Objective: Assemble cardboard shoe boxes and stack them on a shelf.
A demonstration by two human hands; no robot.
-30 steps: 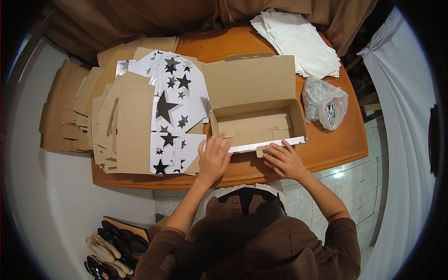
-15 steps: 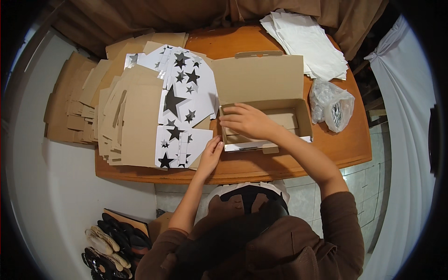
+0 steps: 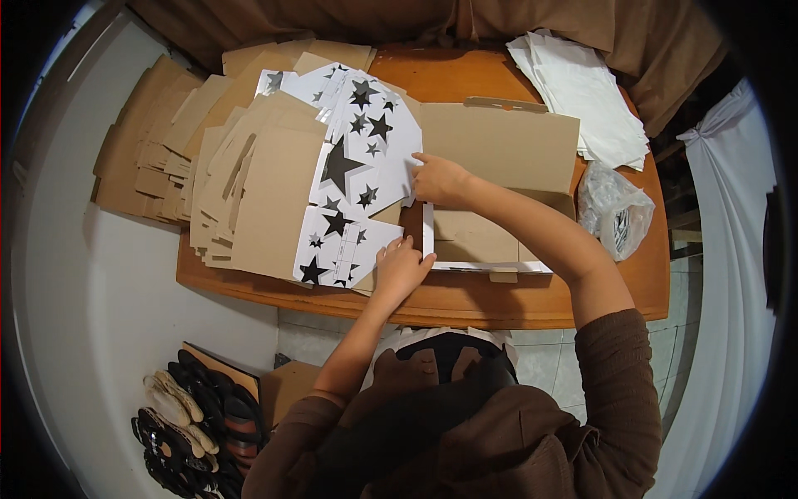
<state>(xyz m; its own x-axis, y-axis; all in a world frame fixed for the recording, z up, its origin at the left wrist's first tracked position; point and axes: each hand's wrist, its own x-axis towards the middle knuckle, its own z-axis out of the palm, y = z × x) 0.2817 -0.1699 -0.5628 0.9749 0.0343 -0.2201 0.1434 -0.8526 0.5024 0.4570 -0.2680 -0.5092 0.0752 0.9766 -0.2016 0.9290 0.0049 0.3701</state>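
Observation:
An open cardboard box (image 3: pixel 478 237) with brown inner faces and white edges stands on the table, its lid (image 3: pixel 507 137) raised at the back. My right hand (image 3: pixel 442 180) reaches across it to the far end of the left wall. Its fingers bend over that wall, the index finger stretched out toward a flat white cardboard blank with black stars (image 3: pixel 341 166). Beside the box's near left corner lies my left hand (image 3: pixel 401 268), fingers apart, thumb against the corner and fingertips near the blank's edge. The right hand hides the wall's far part.
Flat brown cardboard blanks (image 3: pixel 270 191) are piled at the left of the wooden table (image 3: pixel 515 308). White paper sheets (image 3: pixel 582 100) lie at the back right, above a clear plastic bag (image 3: pixel 615 212) with striped contents. Several shoes (image 3: pixel 195 416) sit low at the left.
My right hand has shifted to the far end of the left wall, its fingers now bent with the index finger extended. My left hand's fingers have spread beside the near corner.

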